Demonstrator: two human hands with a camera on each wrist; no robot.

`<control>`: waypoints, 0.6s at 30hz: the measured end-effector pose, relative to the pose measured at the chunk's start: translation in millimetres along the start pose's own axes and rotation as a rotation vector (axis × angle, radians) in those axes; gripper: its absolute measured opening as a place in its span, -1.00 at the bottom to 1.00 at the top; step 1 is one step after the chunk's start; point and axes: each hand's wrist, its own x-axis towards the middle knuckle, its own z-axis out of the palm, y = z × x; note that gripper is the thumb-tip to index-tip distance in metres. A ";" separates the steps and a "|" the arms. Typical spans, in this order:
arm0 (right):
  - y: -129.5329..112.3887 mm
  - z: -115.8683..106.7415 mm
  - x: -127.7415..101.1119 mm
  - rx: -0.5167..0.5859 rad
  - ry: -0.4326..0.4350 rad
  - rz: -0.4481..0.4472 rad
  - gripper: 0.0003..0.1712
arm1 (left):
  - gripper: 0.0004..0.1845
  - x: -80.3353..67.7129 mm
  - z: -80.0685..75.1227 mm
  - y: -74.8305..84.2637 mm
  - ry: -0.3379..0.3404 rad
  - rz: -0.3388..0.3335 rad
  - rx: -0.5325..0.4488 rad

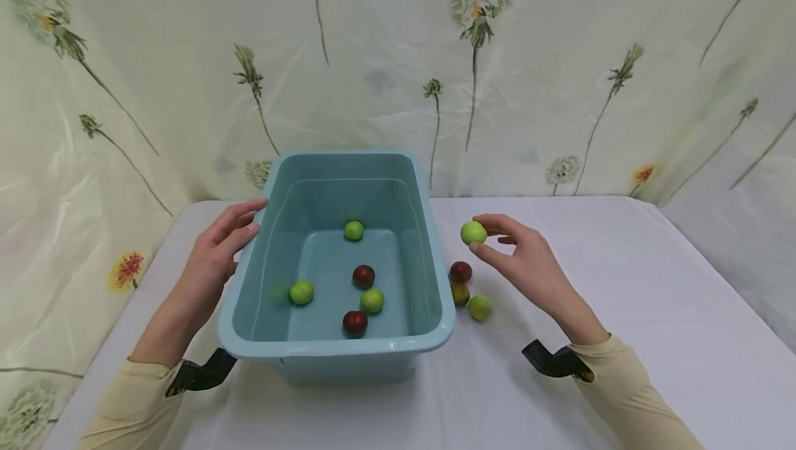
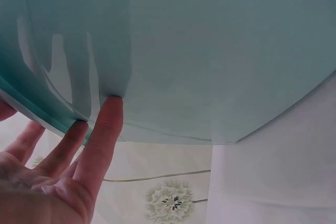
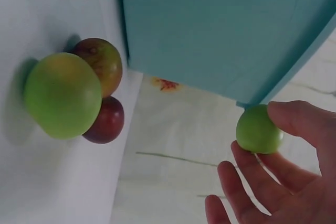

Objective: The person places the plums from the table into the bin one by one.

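A light blue plastic tub (image 1: 429, 298) stands on the white table, holding several small green and dark red fruits, among them a green one (image 1: 354, 230) and a red one (image 1: 363, 276). My left hand (image 1: 214, 256) rests with straight fingers (image 2: 102, 129) against the tub's left outer wall (image 2: 210, 51). My right hand (image 1: 519, 260) pinches a green fruit (image 1: 473, 232) (image 3: 258, 129) between thumb and fingertips, in the air just right of the tub's far right rim. Three more fruits lie on the table below it: dark red (image 1: 461, 272), red-green (image 1: 460, 294) and green (image 1: 480, 307) (image 3: 62, 95).
The white tablecloth (image 1: 622, 312) covers the table, its right half bare. A floral curtain (image 1: 560, 77) hangs close behind and at both sides. Black wrist camera mounts (image 1: 553, 360) sit on both sleeves.
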 end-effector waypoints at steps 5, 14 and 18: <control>-4.9 1.4 7.5 0.004 0.019 -0.040 -0.52 | -0.49 0.9 -0.1 -1.3 0.002 -0.001 0.002; -16.9 3.0 18.6 -0.004 0.039 -0.097 -0.51 | -0.49 2.1 -0.5 -3.4 0.004 0.000 0.000; -22.9 3.6 23.7 0.009 0.051 -0.140 -0.55 | -0.50 2.0 -0.1 -4.2 0.009 -0.001 -0.003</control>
